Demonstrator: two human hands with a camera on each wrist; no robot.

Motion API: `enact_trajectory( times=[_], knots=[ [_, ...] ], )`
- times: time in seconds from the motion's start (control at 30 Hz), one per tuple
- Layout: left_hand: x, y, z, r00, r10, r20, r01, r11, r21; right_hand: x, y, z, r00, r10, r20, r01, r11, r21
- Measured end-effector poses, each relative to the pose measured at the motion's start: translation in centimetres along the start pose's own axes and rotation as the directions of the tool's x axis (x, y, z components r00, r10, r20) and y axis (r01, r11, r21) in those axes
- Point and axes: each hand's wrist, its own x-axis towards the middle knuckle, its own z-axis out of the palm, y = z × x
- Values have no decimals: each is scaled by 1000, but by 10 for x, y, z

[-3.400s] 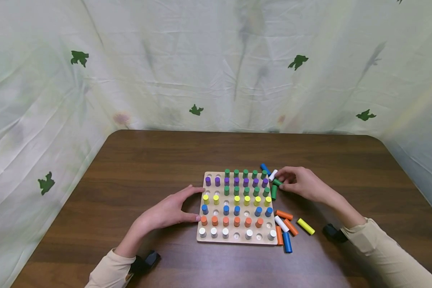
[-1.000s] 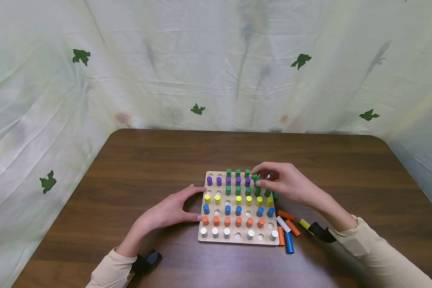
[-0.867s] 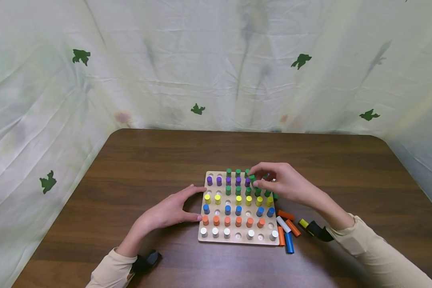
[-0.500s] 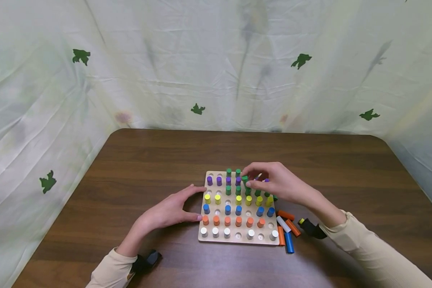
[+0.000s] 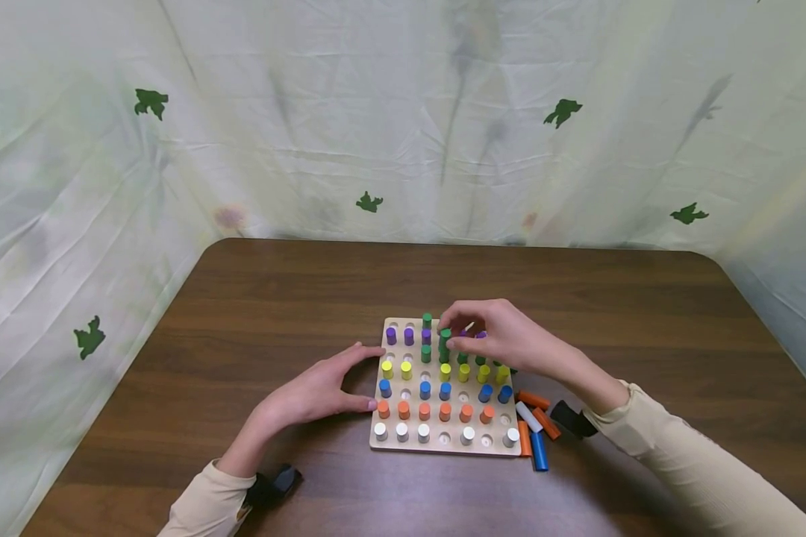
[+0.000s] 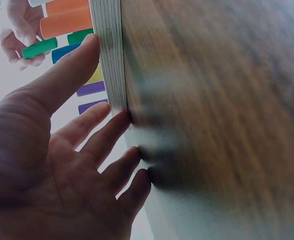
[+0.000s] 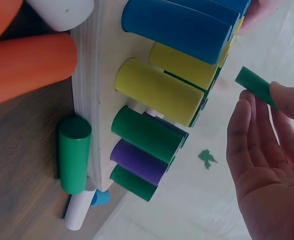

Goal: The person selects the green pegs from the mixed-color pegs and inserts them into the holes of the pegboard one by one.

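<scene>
A pale wooden pegboard holds upright round pegs in rows of white, orange, blue, yellow, green and purple, with some holes bare. My left hand lies at the board's left side, fingers spread and fairly straight; in the left wrist view the thumb and fingertips are against the board's edge. Over the back rows, my right hand pinches a green peg between thumb and fingers. In the right wrist view this green peg is tilted and clear of the others. The right hand hides several back-row pegs.
Loose pegs lie along the board's right side: orange, white and blue among them. A loose green peg, a white peg and a blue peg show on the brown table. A patterned cloth hangs behind.
My right hand picked up the green peg from the loose pile and has carried it left across the back of the board. The left hand has stayed put.
</scene>
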Motion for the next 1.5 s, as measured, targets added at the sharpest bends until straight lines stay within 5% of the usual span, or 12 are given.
enact_trajectory(
  times=[0.93,1.5],
  knots=[
    [0,-3,-1,1000,5,2,-5,1000,-3,37,-4,7,989,-47,144,46,999,14],
    [0,-2,-1,1000,6,3,-6,1000,-7,52,-3,14,975,-54,216,69,996,-64]
  ],
)
